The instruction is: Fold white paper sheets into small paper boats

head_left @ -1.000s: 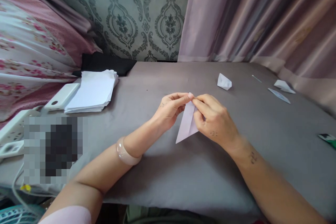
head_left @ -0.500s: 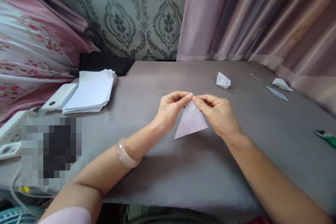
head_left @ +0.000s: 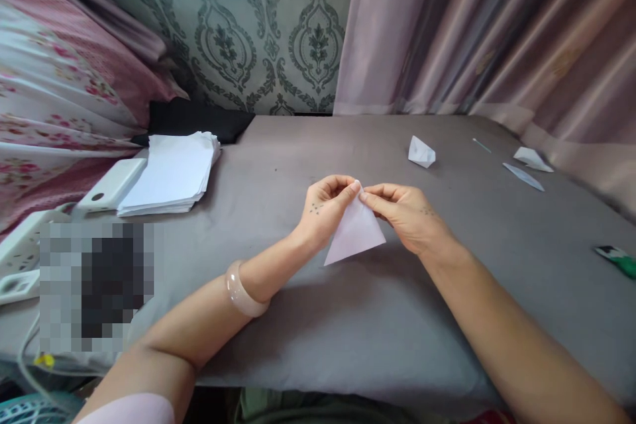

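A folded sheet of white paper point(head_left: 356, 236), triangular in outline, hangs over the table with its narrow tip up and its wide edge down. My left hand point(head_left: 326, 207) pinches the tip from the left between thumb and fingers. On the right side, just below the tip, my right hand point(head_left: 403, 212) grips the paper's edge, its thumb close to the left thumb. The fingers behind the paper are partly hidden. A pale bangle point(head_left: 243, 290) circles my left wrist.
A stack of white paper point(head_left: 166, 172) lies at the left, beside a white box-shaped device point(head_left: 112, 184) and a power strip point(head_left: 27, 238). Folded paper pieces point(head_left: 421, 152) and a thin stick point(head_left: 481, 146) lie at the far right. A green object point(head_left: 617, 261) sits at the right edge.
My right thumb has slid slightly down the paper's right edge, away from the tip. The paper's lower edge has shifted a little to the left.
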A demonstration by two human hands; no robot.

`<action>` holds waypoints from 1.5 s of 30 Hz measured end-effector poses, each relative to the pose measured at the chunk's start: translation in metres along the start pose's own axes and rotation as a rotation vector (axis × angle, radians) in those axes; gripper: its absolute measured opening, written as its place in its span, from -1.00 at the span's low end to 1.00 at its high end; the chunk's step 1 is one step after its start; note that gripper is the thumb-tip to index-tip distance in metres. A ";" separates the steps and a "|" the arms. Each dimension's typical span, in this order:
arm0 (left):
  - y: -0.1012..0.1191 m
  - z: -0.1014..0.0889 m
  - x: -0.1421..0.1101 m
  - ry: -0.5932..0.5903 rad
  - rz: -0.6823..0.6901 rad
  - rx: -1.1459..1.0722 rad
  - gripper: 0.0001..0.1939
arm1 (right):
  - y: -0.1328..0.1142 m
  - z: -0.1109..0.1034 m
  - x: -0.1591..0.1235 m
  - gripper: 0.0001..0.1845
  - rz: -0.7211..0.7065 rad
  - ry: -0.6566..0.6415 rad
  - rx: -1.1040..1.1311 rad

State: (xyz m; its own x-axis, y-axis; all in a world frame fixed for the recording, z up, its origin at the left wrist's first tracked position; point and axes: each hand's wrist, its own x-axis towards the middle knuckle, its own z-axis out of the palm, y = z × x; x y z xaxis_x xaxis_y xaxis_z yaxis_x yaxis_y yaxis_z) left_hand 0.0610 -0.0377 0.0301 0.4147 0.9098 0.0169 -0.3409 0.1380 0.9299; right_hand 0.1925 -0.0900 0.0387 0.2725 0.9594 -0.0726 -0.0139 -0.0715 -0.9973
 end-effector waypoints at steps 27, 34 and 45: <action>-0.014 -0.024 0.010 -0.306 -0.358 -0.175 -0.73 | 0.007 -0.024 0.022 -0.66 0.106 -0.041 0.209; -0.013 -0.022 0.008 -0.343 -0.338 -0.216 -0.75 | 0.002 -0.024 0.020 -0.70 0.127 -0.137 0.273; -0.021 -0.025 0.010 -0.342 0.089 0.363 -0.73 | 0.015 -0.026 0.025 -0.75 -0.167 0.007 -0.048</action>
State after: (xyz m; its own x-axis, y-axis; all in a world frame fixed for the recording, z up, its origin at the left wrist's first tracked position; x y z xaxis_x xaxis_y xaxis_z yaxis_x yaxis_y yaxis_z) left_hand 0.0517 -0.0216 0.0018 0.6704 0.7234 0.1650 -0.0973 -0.1347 0.9861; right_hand 0.2238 -0.0740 0.0220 0.2741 0.9571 0.0940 0.0779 0.0753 -0.9941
